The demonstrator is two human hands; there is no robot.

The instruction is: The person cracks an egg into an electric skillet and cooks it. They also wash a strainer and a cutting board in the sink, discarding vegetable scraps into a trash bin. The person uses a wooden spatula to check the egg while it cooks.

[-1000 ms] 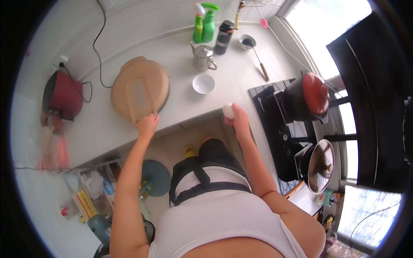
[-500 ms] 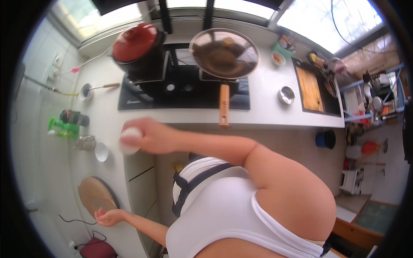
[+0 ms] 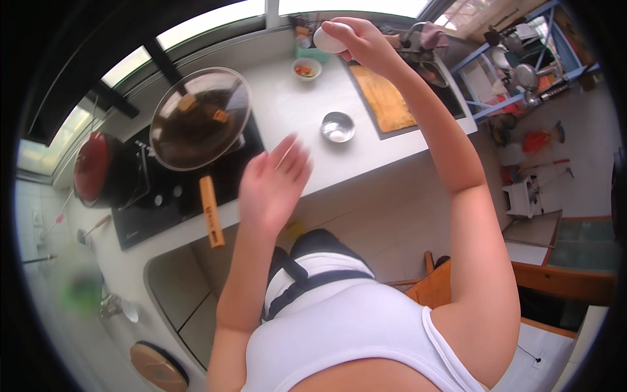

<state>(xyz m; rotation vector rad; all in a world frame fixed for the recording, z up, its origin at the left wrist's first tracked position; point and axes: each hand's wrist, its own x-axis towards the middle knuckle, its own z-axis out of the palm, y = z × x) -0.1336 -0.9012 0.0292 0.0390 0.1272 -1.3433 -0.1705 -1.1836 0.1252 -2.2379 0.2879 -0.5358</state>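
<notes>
**White rounded object [image 3: 328,39] in the right hand [image 3: 366,44]; pan handle [image 3: 210,212] reaches past the counter edge**

In the head view, the right hand grasps the white rounded object with curled fingers; I cannot tell exactly what it is. It is raised toward the far side of the counter [image 3: 285,121], by the green container [image 3: 311,55], but its height is unclear. The left hand [image 3: 273,186] is unfolded and blurred, and no held thing can be seen in it.

In my judgement, a loose grip on this smooth, curved side could let the object slip, perhaps onto the food bowl [image 3: 306,69] below. A careless swing of the left forearm could also catch the wooden handle and turn the pan under its glass lid [image 3: 201,121].

About room: bare white surface shows between the hob [image 3: 163,209] and the metal bowl [image 3: 338,127]. The cutting board [image 3: 384,97] limits the right side.
</notes>
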